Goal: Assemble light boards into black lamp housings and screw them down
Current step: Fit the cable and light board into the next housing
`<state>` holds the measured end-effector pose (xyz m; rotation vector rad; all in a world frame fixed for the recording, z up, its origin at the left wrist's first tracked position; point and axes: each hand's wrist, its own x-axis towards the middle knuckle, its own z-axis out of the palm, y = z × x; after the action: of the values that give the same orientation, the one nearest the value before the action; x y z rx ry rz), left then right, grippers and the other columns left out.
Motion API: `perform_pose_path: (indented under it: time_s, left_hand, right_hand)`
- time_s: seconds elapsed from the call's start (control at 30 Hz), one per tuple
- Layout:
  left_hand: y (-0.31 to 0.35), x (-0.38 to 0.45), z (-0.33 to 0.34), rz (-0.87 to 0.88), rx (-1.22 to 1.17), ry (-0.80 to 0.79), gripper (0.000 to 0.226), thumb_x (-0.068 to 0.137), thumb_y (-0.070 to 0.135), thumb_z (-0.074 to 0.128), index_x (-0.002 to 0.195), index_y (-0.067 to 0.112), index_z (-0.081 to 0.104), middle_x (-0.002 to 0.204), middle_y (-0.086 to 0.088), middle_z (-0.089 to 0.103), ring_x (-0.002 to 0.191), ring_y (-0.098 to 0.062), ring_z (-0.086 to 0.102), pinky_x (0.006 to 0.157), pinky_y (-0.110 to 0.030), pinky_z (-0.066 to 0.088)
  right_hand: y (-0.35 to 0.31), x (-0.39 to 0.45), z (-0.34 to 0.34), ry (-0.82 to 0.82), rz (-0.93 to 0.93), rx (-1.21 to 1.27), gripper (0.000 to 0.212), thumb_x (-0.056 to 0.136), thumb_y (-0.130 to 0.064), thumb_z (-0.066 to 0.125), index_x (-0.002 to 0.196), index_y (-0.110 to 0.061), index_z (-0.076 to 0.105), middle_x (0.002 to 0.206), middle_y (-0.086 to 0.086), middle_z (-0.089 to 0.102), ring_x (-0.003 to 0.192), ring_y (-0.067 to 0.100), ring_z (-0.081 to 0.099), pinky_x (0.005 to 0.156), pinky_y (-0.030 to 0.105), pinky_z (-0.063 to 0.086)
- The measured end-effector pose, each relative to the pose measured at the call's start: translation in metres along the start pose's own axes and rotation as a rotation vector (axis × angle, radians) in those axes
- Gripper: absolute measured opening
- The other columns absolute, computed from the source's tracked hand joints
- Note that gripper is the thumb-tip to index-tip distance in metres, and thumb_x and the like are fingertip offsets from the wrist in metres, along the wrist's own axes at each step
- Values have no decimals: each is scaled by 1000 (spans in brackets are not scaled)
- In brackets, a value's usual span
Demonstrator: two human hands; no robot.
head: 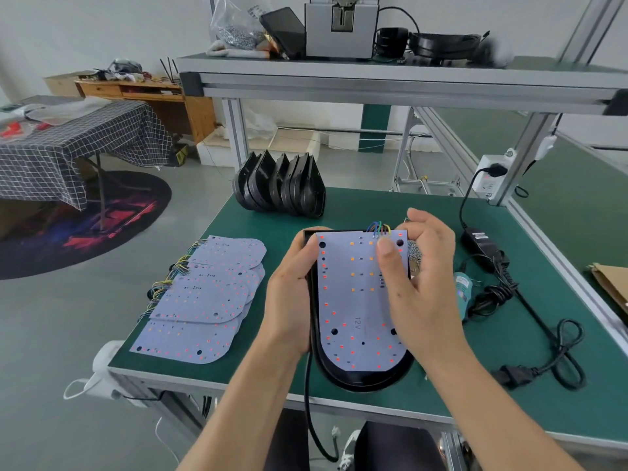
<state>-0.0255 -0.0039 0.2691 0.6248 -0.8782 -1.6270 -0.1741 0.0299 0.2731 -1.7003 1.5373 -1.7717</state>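
A white light board with red and orange LEDs lies inside a black lamp housing at the middle of the green table. Coloured wires stick up at the board's far edge. My left hand grips the housing's left rim, thumb on the board's far left corner. My right hand curls over the board's right side, its thumb pressing near the wires. A stack of spare light boards lies to the left. Empty black housings stand on edge at the far side.
A teal electric screwdriver and its black power adapter with tangled cable lie to the right. Small screws sit behind my right hand. A brown cardboard piece lies at the far right. An aluminium-framed shelf runs overhead.
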Motion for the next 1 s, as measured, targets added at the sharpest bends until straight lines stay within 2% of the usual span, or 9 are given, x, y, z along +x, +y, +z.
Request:
perform_pose_path:
  time_s: [0.13,0.23,0.37,0.47,0.57,0.7,0.8,0.87,1.0]
  left_hand:
    - [0,-1,-1,-22,-37,2,22,99,32,59,106,11,64,100,-16,59,101,-32,46,95,-50,41]
    - [-2,-2,0,-99,-56,28,63,99,40,56,138,-9,46,134,-39,52,116,-41,47,119,-66,27]
    - [-6,-1,1,-117,-41,37,59,104,48,49,131,-4,54,129,-34,58,115,-40,53,116,-67,29]
    - [-8,2,1,-84,27,29,54,92,66,51,107,19,72,109,-14,71,101,-31,64,105,-55,46]
    - [-8,3,5,-32,91,23,54,89,70,47,99,24,74,101,-8,74,92,-25,69,88,-43,55]
    - [-12,-1,2,-8,115,-24,66,93,67,52,124,10,66,127,-20,68,118,-36,65,110,-59,46]
    - [-13,-2,-12,-76,94,-102,73,104,67,31,132,11,68,139,-19,64,130,-36,61,107,-48,52]
    - [-13,-5,-18,-126,112,-108,68,105,63,26,119,20,77,129,-11,72,121,-27,69,98,-40,58]
    - [-17,-10,-21,-136,230,-167,28,88,23,57,84,29,84,83,5,79,71,-8,73,63,-22,58]
  right_hand:
    - [2,-2,-4,-79,28,-14,19,98,-54,55,104,-35,57,130,-19,45,137,11,44,105,47,45]
    - [4,-4,-9,-197,80,59,20,97,-49,64,97,-30,58,97,-19,57,90,2,58,78,22,44]
    - [10,-7,-14,-216,125,167,18,96,-38,71,91,-26,59,72,-22,58,59,-1,50,55,8,37]
    - [12,-8,-14,-209,156,213,17,93,-41,73,92,-30,61,76,-18,64,62,0,55,56,11,42]
    - [13,-7,-12,-154,180,240,19,87,-48,74,98,-38,62,89,-12,70,75,7,64,65,15,50]
    - [15,-9,-12,-115,194,334,28,84,-46,74,109,-44,62,112,-12,72,96,10,71,78,17,54]
    - [14,-10,-13,-105,203,404,26,85,-43,74,109,-42,63,114,-9,73,96,9,71,78,19,55]
    - [12,-9,-17,-97,185,453,27,88,-38,74,113,-35,63,114,-12,73,98,8,70,81,19,55]
    - [4,-10,-23,-142,97,383,30,95,-35,71,124,-33,62,121,-17,68,105,8,68,86,17,53]
